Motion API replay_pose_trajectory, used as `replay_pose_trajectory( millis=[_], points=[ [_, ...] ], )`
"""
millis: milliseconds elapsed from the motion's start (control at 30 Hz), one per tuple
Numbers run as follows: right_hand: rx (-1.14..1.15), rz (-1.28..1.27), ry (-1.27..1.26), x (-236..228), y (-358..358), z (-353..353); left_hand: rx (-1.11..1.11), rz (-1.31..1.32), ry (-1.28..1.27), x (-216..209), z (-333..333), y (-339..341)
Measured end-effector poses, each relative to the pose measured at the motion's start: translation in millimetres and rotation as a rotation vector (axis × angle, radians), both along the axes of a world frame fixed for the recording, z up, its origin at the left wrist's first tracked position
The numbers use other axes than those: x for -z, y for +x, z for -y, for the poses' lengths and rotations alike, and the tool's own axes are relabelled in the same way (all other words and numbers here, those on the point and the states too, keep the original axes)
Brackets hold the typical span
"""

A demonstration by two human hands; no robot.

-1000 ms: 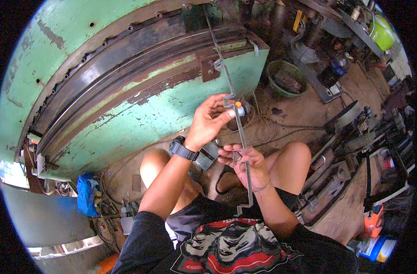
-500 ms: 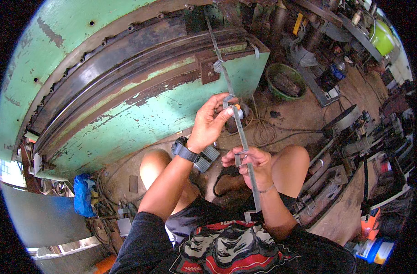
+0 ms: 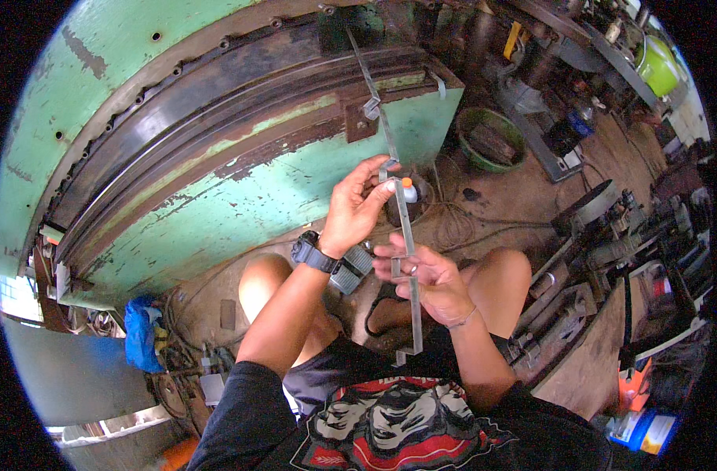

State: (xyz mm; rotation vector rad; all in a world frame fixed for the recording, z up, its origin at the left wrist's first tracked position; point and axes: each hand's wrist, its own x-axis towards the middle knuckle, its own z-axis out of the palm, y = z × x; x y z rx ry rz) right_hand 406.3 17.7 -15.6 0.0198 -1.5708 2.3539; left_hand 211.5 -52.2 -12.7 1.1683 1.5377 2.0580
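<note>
A long, narrow grey metal strip [image 3: 416, 314] with several square offset bends runs from the press at the top down toward my lap. Beside one of the upper bends, my left hand [image 3: 352, 206] pinches it between thumb and fingers; a black watch is on that wrist. Lower down, my right hand [image 3: 433, 281] is around another bend, its fingers behind the strip and its thumb close against it. The strip's lowest bent end hangs in front of my shirt. At the far end, the strip passes over the edge of the green press [image 3: 288, 196].
On the floor ahead are a green basin [image 3: 492, 140], a white bottle with an orange cap [image 3: 408, 191] and coiled cable [image 3: 456, 224]. A grey foot pedal [image 3: 352, 271] lies between my knees. Machine parts [image 3: 602, 259] crowd the right; a blue bag [image 3: 142, 334] hangs at left.
The strip's lower end has swung left, and my right hand has moved left and slightly up with it. My left hand has shifted slightly left, still pinching the strip.
</note>
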Motion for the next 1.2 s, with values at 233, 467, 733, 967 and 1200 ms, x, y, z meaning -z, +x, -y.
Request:
replay_pose_trajectory(
  millis=[233,467,733,967,1200],
  points=[
    [-0.179,0.376,-0.400,-16.7,59.7,-19.4,-0.205,-0.175,-0.095,-1.4,2.2,-3.0],
    [-0.015,0.435,-0.412,-23.5,47.9,3.8,-0.230,0.071,-0.113,6.4,2.8,14.3],
    [0.078,0.409,-0.267,-11.8,41.4,21.1,-0.231,0.118,-0.049,18.9,3.2,20.6],
    [0.105,0.248,-0.671,-12.6,36.6,-14.3,0.191,-0.371,-0.263,-11.0,33.8,31.0],
    [0.017,0.461,-0.696,-21.7,28.9,-27.7,0.089,-0.532,-0.262,-13.2,26.9,39.0]
  ],
)
